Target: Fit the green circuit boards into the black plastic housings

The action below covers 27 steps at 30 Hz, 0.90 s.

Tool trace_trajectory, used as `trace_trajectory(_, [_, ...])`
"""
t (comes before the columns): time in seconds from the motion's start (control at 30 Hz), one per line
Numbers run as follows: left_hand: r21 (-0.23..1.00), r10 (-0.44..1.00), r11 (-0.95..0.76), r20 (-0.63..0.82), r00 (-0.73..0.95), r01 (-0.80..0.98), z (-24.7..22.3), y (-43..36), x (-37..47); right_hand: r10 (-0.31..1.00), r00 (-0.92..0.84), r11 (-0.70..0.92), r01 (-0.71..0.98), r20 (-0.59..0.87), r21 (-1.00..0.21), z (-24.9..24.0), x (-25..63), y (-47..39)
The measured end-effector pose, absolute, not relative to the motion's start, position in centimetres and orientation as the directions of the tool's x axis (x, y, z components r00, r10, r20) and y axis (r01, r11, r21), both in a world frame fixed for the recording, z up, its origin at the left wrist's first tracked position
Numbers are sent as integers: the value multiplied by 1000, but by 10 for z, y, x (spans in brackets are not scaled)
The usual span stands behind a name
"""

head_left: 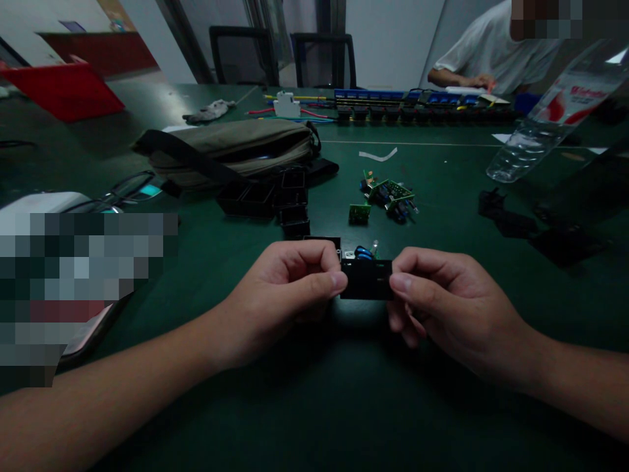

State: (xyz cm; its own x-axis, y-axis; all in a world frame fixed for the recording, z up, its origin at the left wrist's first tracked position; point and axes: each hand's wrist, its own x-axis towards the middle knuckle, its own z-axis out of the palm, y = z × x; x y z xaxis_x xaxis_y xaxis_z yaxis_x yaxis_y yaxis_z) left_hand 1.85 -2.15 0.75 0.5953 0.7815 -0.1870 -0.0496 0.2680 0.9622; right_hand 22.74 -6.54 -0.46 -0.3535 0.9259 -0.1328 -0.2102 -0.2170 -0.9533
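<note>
A small black plastic case (366, 280) is held level between my two hands. My left hand (295, 282) pinches its left end and my right hand (442, 295) its right end, thumbs toward me. Behind the case's upper edge show a blue coil (363, 252) and a small clear part (375, 246). Whether these sit inside the case I cannot tell. Just beyond my left hand are several open black boxes (295, 219). Green circuit boards with parts on them (393, 195) lie in a pile past the case, with a single small board (359, 213) nearer.
A grey-green bag (230, 147) lies behind the boxes. Glasses (132, 190) and a blurred-out device (93, 334) are at left. A plastic bottle (550, 111) and black pieces (511, 216) are at right. Across the table, a person (491, 52) works beside a blue-and-black row of modules (378, 105).
</note>
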Motion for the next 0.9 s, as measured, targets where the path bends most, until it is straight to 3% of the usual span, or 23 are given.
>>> trace_trajectory(0.37, [955,770,287,-186,610,-72,7,-21,19,930,-350,-179,-163,-113,-970,-6,229,-66])
trace_trajectory(0.53, [976,782,218,-159,603,-25,7,-22,19,945,-316,-127,-108,-87,-986,-4,229,-66])
trace_trajectory(0.6, [995,791,93,-90,605,26,7,-23,18,958,-280,-79,-72,-56,-994,-4,229,-66])
trace_trajectory(0.7, [961,792,-247,126,598,126,7,-25,15,979,-201,27,-39,34,-999,-5,230,-64])
trace_trajectory(0.83, [678,685,-684,469,558,270,8,-25,10,984,-97,140,-68,147,-988,-9,231,-58])
trace_trajectory(0.9, [523,640,-766,571,515,372,8,-21,9,975,-77,201,-91,208,-975,-11,231,-55])
